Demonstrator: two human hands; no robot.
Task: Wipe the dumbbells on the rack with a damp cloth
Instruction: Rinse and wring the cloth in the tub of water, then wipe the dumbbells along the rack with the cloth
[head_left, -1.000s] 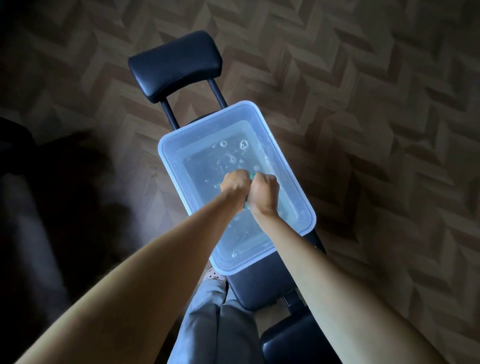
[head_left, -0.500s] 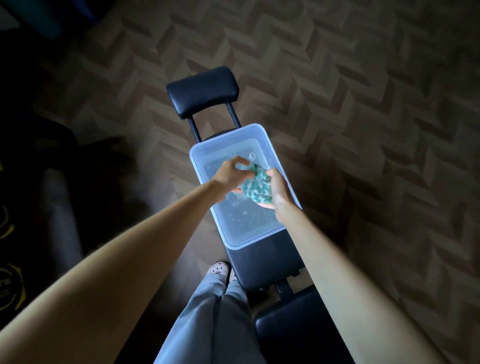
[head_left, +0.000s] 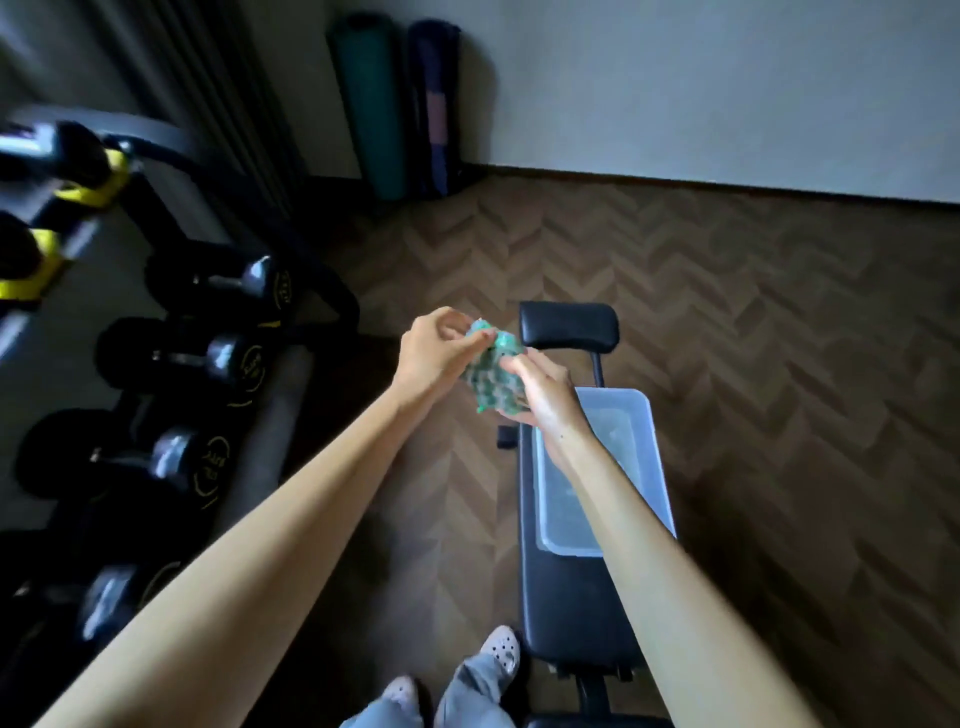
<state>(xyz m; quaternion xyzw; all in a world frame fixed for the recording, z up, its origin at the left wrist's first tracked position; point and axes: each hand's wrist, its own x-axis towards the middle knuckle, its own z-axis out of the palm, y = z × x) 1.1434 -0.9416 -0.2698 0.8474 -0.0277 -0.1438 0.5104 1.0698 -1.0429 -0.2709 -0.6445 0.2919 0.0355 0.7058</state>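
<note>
Holding a bunched green patterned cloth (head_left: 492, 376) in the air with both hands, a person looks down at a dim home-gym floor. The left hand (head_left: 435, 353) pinches the cloth's upper edge between its thumb and curled fingertips. The right hand (head_left: 546, 397) grips the cloth's lower right side, with the thumb on top and the fingers curled underneath. The cloth touches only the two hands and sits between the rack and the bench.

On the left, black dumbbells (head_left: 208, 358) with yellow markings lie on the tiers of a dark rack (head_left: 332, 296), well apart from the cloth. This side of the view is blurred.

On the right, a black padded bench (head_left: 569, 597) runs away from the person and ends in a small black headrest pad (head_left: 569, 325). A clear plastic tub (head_left: 652, 441) rests on the bench, and the right forearm crosses over its left side. What the tub holds is hard to see.

Two rolled mats stand against the far wall, a teal mat (head_left: 369, 104) and a dark purple mat (head_left: 434, 104). The wooden floor (head_left: 753, 364) has a herringbone pattern. The person's light shoes (head_left: 500, 644) and grey trouser legs show at the bottom edge.
</note>
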